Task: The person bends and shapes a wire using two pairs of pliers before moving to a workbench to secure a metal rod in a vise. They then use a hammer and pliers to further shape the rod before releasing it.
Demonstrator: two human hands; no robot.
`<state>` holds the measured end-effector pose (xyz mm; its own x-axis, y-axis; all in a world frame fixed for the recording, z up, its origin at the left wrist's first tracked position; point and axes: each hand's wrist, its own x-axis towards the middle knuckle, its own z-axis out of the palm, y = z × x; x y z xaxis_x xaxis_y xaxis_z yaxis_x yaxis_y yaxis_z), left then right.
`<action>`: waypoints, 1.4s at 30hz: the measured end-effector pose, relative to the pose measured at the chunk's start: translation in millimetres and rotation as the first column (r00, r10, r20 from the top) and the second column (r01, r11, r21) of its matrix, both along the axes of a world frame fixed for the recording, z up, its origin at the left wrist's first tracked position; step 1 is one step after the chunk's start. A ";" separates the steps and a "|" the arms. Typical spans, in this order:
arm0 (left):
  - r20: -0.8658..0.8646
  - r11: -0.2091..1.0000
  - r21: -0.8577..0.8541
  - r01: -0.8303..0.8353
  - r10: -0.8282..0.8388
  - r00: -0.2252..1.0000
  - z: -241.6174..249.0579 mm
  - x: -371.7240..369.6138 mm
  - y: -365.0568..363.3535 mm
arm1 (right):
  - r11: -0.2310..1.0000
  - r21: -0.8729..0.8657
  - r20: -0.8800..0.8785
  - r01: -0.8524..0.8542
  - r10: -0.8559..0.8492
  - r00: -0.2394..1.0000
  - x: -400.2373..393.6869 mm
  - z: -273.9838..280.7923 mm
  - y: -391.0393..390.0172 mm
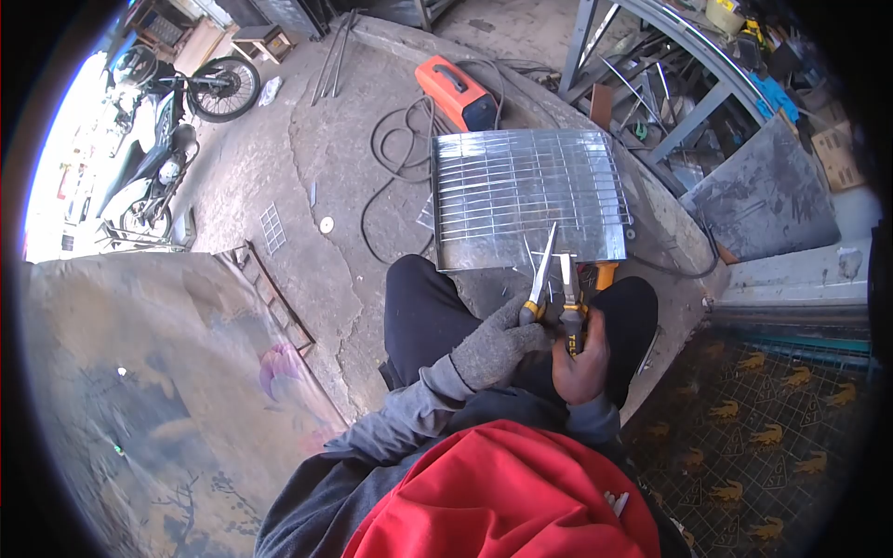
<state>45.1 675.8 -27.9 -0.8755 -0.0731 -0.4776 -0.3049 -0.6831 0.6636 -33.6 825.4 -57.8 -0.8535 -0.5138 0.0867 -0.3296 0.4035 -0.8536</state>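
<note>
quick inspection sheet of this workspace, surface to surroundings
surface: concrete floor, cracked
job's things: wire grid on a metal sheet; two pliers, left pair, right pair
clutter: metal pieces piled within and around the grey frame; small grid piece and white disc on the floor
hands: gloved left hand and bare right hand, each gripping pliers
cables: dark cable looped loosely beside the orange box
surroundings: parked motorcycle, upper left; other people: nothing seen
</note>
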 end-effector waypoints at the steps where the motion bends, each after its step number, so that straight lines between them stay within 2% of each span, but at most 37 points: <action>1: 0.002 1.000 0.001 0.001 -0.001 1.000 -0.3 -0.4 0.3 | 1.000 0.001 0.002 0.001 -0.001 1.000 -0.7 -0.5 0.1; 3: 0.022 0.996 -0.093 -0.018 0.020 1.000 -0.9 -0.7 0.9 | 1.000 -0.010 -0.008 -0.007 0.007 1.000 -1.7 -1.7 0.8; 4: 0.024 0.996 -0.092 -0.017 0.019 1.000 -5.3 -0.9 1.5 | 1.000 -0.009 -0.006 -0.006 0.006 1.000 -1.6 -1.2 0.6; 6: -0.091 0.989 -0.129 -0.067 0.055 0.994 -17.6 -2.0 3.1 | 1.000 -0.002 0.009 -0.004 0.004 1.000 -1.4 1.7 0.6; 10: -0.078 0.989 -0.112 -0.093 0.084 0.993 -13.7 -5.0 5.0 | 1.000 0.004 0.115 -0.006 0.005 0.993 0.4 7.3 -0.1; 12: -0.050 0.989 0.027 -0.148 0.149 0.988 -13.4 -4.6 7.7 | 0.999 -0.046 0.214 -0.022 0.031 0.976 2.4 10.0 -0.7; 16: -0.061 0.994 -0.027 -0.110 0.108 0.992 -22.6 -3.7 5.2 | 0.993 -0.110 0.274 -0.046 0.075 0.959 2.1 11.1 -2.4; 18: -0.100 0.994 0.072 -0.080 0.087 0.991 -36.6 3.1 3.0 | 0.981 -0.185 0.331 -0.049 0.109 0.937 4.5 12.5 -2.7; 22: -0.047 0.986 0.105 -0.132 0.138 0.989 -11.7 1.5 8.1 | 0.979 -0.199 0.375 -0.048 0.121 0.919 8.2 13.0 -1.6; 25: -0.107 0.986 0.140 -0.089 0.105 0.989 -11.6 2.8 6.9 | 0.967 -0.251 0.403 -0.031 0.134 0.905 11.5 13.9 -0.6; 27: -0.072 0.994 0.077 -0.079 0.084 0.994 -2.5 2.9 6.9 | 0.970 -0.244 0.540 0.014 0.124 0.833 13.5 20.0 0.3; 34: -0.076 0.995 0.092 -0.037 0.044 0.996 -2.4 6.8 4.6 | 0.966 -0.258 0.644 0.014 0.161 0.748 17.0 10.9 8.7; 37: -0.040 0.998 0.051 0.046 -0.044 0.998 -0.6 7.7 0.1 | 0.965 -0.261 0.698 0.033 0.165 0.697 16.0 11.3 10.2; 39: -0.073 0.997 0.049 0.053 -0.050 0.996 -2.0 8.2 -1.4 | 0.944 -0.321 0.812 0.076 0.233 0.535 13.2 14.4 11.0; 40: -0.072 0.997 0.049 0.054 -0.051 0.996 -2.9 8.1 -3.1 | 0.944 -0.321 0.813 0.077 0.233 0.534 12.4 14.5 10.7; 42: -0.033 0.992 0.079 0.098 -0.096 0.995 -4.5 9.0 -6.7 | 0.921 -0.364 0.868 0.137 0.282 0.408 12.4 14.1 10.8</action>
